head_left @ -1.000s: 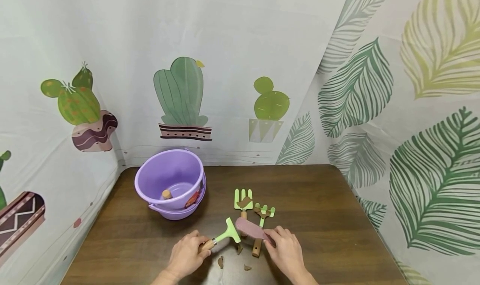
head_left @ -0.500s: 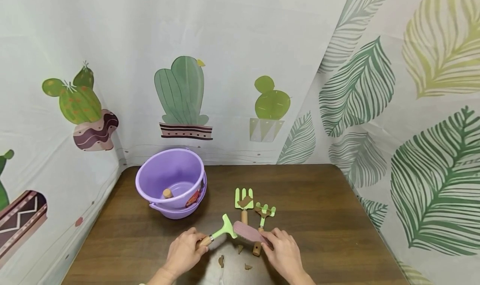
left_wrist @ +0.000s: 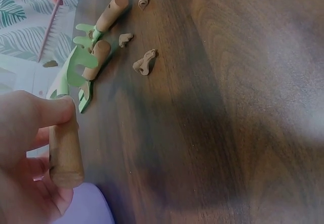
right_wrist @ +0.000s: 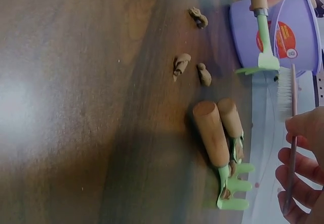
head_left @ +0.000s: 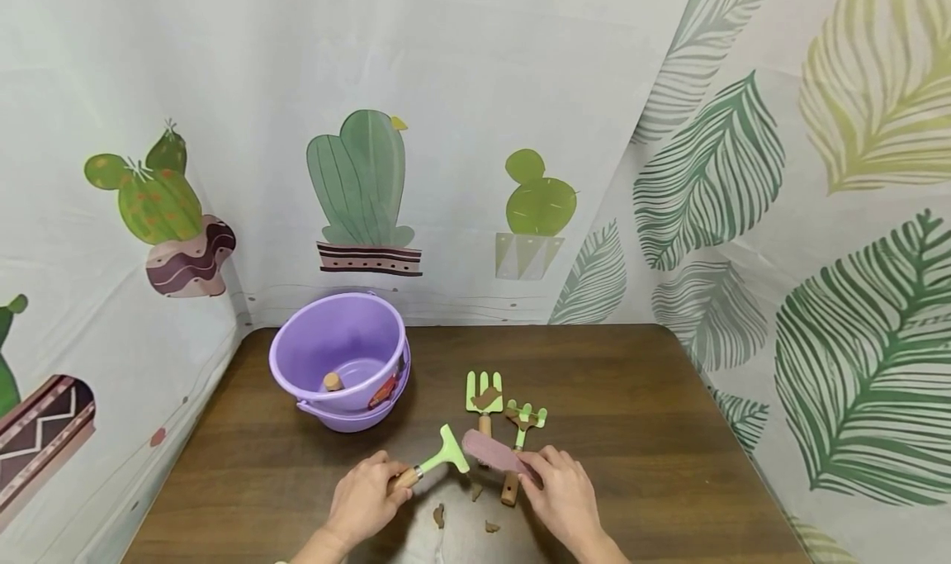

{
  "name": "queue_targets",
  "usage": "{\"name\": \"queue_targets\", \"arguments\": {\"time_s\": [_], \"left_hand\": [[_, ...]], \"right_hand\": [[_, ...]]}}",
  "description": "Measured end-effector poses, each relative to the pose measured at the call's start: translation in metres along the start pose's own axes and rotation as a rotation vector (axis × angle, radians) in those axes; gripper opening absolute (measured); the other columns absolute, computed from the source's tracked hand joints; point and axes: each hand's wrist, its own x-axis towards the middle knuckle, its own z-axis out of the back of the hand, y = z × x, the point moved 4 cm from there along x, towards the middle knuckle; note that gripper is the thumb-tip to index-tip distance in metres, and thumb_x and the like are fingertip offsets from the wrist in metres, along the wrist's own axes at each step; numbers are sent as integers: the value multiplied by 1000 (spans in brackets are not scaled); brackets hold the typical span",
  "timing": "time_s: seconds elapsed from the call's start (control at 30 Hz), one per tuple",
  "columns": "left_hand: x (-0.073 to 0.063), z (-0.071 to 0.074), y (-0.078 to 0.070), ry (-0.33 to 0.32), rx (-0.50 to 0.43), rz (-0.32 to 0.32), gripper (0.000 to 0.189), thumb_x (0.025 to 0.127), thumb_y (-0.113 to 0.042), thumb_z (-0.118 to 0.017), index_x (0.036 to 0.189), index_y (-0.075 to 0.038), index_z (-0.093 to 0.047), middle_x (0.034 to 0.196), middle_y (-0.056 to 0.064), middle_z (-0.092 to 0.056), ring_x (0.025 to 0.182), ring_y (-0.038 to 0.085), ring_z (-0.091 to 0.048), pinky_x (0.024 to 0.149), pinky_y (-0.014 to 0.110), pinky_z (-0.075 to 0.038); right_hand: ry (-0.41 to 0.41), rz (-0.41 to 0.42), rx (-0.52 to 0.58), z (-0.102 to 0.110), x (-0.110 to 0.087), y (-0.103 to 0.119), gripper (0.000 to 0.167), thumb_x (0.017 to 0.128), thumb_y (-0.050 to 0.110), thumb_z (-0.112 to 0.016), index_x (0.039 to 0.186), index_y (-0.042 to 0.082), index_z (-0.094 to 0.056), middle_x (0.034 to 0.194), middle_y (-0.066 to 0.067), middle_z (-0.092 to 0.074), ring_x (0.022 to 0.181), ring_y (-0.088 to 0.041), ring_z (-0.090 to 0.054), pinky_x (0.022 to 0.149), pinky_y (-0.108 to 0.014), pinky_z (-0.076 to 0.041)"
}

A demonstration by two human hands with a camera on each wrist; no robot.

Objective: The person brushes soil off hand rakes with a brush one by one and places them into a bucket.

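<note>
My left hand [head_left: 364,498] grips the wooden handle of a small garden hoe [head_left: 450,450], its light green head held up toward the right. A pink brush [head_left: 492,452] with white bristles [right_wrist: 284,95] is pinched in my right hand [head_left: 566,498]. The brush's tip is right beside the hoe's head, with a small dark bit at the bristle end. Behind the brush lie a green garden fork [head_left: 484,392] and a small green rake [head_left: 524,419], both with wooden handles and brown clay-like bits on their tines. The brush partly covers the fork's handle.
Several brown crumbs [head_left: 438,515] lie on the dark wooden table [head_left: 631,432] between the hands. Purple buckets [head_left: 338,333], one nested in another, stand at the back left, with a wooden handle end [head_left: 332,381] inside. A patterned cloth [head_left: 461,135] hangs behind.
The hoe's head has risen slightly and shifted left. The brush has moved left, overlapped the hoe's head half a second ago, and now sits slightly farther back. Both grips stay the same.
</note>
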Motion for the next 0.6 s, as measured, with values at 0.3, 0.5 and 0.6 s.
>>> {"name": "queue_targets", "arguments": {"time_s": [0.3,0.5,0.6], "left_hand": [[1,-7,-5,44,-39,-32,25,66,-27,-78,89,-23,-71,68,-13,-42,56,1,-38,46,21,-31],[2,-3,-4,25,-29,5,22,66,-28,-78,86,-25,-71,66,-13,-40,55,1,-35,45,21,-28],[2,-2,-2,26,-19,21,22,66,-28,-78,86,-25,-71,66,-13,-39,55,1,-35,44,21,-28]], "right_hand": [[-18,103,17,-2,1,18,29,60,24,-80,88,25,-70,75,14,-54,63,-4,-47,53,-19,-34],[8,42,-11,-2,-2,5,29,60,23,-81,87,25,-70,72,14,-52,63,-5,-48,55,-23,-37],[28,12,-20,-2,-5,-3,28,62,23,-81,88,25,-70,72,13,-53,63,-6,-48,55,-24,-38]]}}
